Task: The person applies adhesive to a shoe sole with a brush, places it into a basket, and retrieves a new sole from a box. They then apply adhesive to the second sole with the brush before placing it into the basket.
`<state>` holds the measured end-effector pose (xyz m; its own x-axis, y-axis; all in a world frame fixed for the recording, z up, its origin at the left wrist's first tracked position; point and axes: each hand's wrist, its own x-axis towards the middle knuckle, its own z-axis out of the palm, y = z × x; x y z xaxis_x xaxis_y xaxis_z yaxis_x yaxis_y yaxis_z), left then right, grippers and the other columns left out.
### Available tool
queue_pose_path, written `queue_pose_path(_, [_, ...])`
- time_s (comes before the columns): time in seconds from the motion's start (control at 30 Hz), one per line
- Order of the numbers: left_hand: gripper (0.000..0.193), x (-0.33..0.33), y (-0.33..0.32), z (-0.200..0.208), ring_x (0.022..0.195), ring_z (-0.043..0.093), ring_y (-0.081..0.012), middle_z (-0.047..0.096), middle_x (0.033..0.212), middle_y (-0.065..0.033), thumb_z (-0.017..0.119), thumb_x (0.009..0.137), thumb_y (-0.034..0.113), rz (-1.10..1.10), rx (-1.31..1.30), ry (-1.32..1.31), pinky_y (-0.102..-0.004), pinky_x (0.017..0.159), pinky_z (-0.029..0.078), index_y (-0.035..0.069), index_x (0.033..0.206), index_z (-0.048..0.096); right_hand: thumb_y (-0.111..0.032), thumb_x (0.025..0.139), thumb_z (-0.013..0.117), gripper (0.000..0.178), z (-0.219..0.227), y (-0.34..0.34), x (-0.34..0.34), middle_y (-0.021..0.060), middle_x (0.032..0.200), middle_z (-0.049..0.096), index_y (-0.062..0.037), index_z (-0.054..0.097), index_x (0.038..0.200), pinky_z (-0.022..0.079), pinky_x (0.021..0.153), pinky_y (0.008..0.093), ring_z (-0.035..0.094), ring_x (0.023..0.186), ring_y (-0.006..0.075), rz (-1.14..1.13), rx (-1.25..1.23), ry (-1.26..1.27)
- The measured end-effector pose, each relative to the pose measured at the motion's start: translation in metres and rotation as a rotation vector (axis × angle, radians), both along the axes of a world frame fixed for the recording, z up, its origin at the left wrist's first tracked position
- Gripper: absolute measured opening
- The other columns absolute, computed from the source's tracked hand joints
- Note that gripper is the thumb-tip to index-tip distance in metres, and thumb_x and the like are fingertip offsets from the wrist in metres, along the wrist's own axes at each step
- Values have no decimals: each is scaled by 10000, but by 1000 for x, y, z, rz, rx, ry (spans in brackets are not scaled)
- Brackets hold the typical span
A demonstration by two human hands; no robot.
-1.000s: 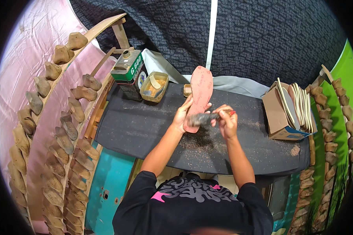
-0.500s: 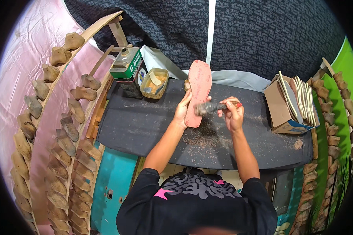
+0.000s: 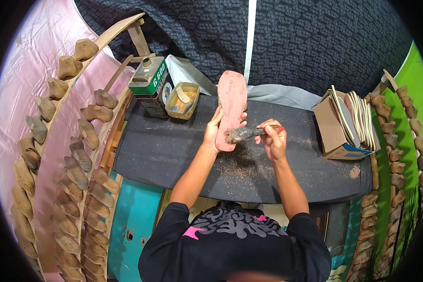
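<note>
My left hand (image 3: pixel 213 131) is closed round the edges of a pink shoe sole (image 3: pixel 232 99), held up above the black-covered table with its toe end pointing away from me. Marks show on the sole's face. In my right hand (image 3: pixel 273 141) is the handle of a dark, worn brush (image 3: pixel 244 135) with a red end. The brush's shaggy bristles rest against the heel part of the sole. My fingers pinch the handle from the right side.
Reddish crumbs lie on the table (image 3: pixel 183 164). A green metal can (image 3: pixel 148 84) and a glue-stained tub (image 3: pixel 182 101) stand back left. On the right, a cardboard box (image 3: pixel 333 127) holds several pale soles. Racks of wooden shoe lasts (image 3: pixel 87 133) flank both sides.
The sole has shifted slightly left and stands a little more upright. My right hand has moved the brush left and down toward the heel end.
</note>
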<state>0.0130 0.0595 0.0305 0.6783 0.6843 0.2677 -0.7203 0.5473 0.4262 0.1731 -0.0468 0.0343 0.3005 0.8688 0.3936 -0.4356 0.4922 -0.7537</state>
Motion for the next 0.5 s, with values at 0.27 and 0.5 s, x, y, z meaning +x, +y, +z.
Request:
queue_pose_path(0.27, [405,-4,-4,-4,1102,549,-357,481,1284,-200,376,983,257,24,-32,14,-497,917,487,122,1360,322,-46,885,504,111,-9,-10,19,147,883,580,47,564,880,524,481,288,615,603,212,34,-48,-100])
queue_pose_path(0.5, [416,-1,-9,-3,1107,546,-373,458,1305,-208,343,991,257,21,1,14,-504,930,475,121,1380,280,-44,874,507,110,-17,-22,7,159,882,575,51,563,873,521,465,290,610,595,220,107,-61,-74])
